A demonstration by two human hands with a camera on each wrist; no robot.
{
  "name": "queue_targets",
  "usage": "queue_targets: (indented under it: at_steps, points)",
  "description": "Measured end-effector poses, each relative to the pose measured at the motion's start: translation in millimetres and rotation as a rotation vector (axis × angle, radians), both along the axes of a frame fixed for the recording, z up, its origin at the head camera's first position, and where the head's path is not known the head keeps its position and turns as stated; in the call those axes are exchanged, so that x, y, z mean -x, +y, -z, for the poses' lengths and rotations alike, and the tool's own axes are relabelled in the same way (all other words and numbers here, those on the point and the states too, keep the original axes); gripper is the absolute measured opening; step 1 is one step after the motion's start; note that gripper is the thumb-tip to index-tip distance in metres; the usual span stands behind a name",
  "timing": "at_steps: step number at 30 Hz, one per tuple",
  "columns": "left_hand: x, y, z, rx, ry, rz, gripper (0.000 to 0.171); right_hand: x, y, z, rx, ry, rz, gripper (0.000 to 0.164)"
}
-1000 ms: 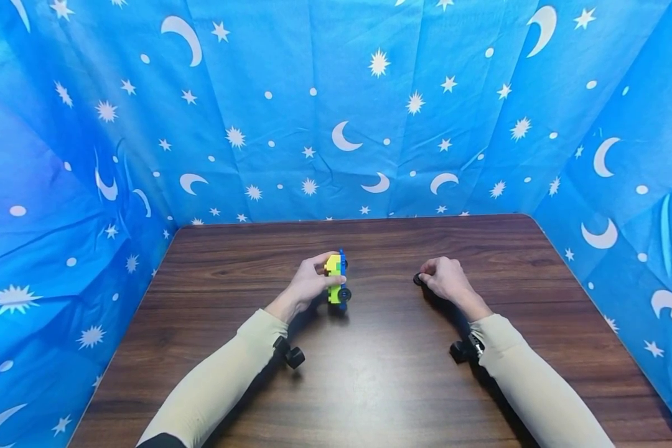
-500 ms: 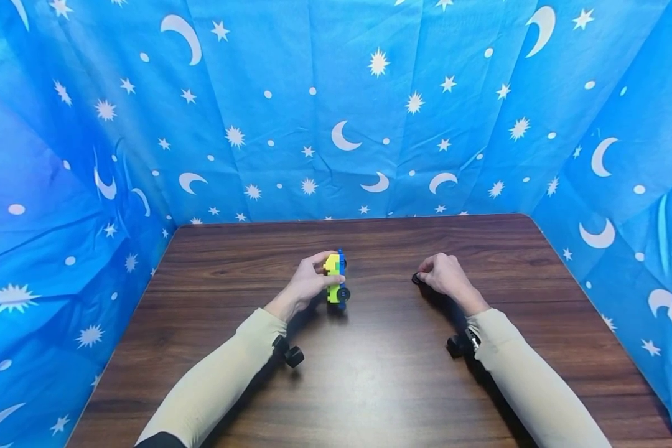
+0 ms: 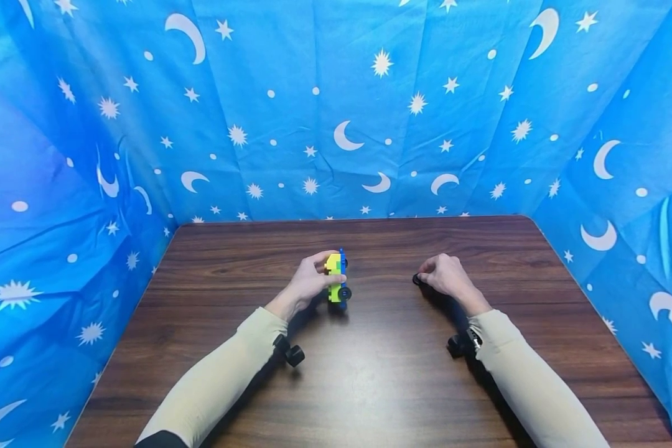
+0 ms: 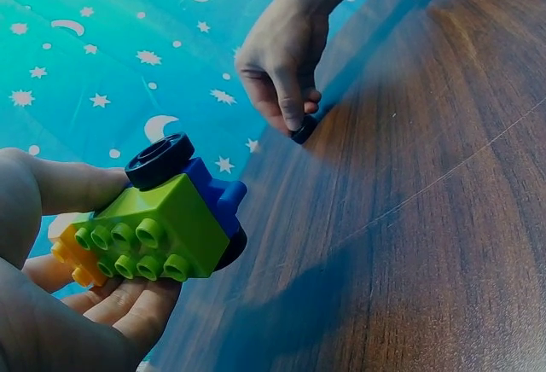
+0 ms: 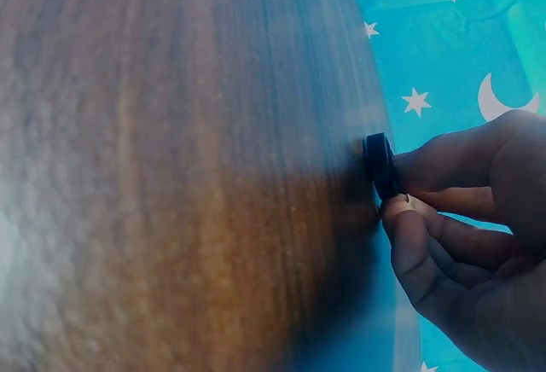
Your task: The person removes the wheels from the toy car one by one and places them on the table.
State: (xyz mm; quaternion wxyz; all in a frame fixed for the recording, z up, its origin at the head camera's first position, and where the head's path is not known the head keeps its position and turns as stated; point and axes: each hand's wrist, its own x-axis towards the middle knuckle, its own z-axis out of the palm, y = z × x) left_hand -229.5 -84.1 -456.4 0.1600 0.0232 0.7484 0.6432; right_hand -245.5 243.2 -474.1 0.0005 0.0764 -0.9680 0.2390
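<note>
Wooden table [image 3: 369,373] inside starry blue curtain [image 3: 336,112] | left hand [image 3: 305,285] clamped on brick car [image 3: 336,278] at centre | right hand [image 3: 448,277] pinching loose black wheel [image 3: 417,279] at 3 o'clock of car | step, judged: fetching wheel | next: carrying wheel toward 9 o'clock, lining up with axle, pressing on

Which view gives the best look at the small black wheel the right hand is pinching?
The right wrist view: the black wheel shows edge-on at the right hand fingertips, against the table. The head view shows only a dark speck; the left wrist view shows it partly hidden under the fingers.
</note>
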Motion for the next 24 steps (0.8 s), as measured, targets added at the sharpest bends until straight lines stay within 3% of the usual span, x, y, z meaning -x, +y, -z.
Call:
queue_targets:
  at_steps: [17,24]
  points:
    - [1.6,1.2,0.6,-0.008,-0.008,0.001,0.065,1.0,5.0,-4.9,0.024,-0.031,0.047,0.013]
    - [2.6,3.4,1.1,-0.010,0.000,-0.005,0.062,-1.2,0.6,-10.6,0.046,0.017,0.037,0.014]
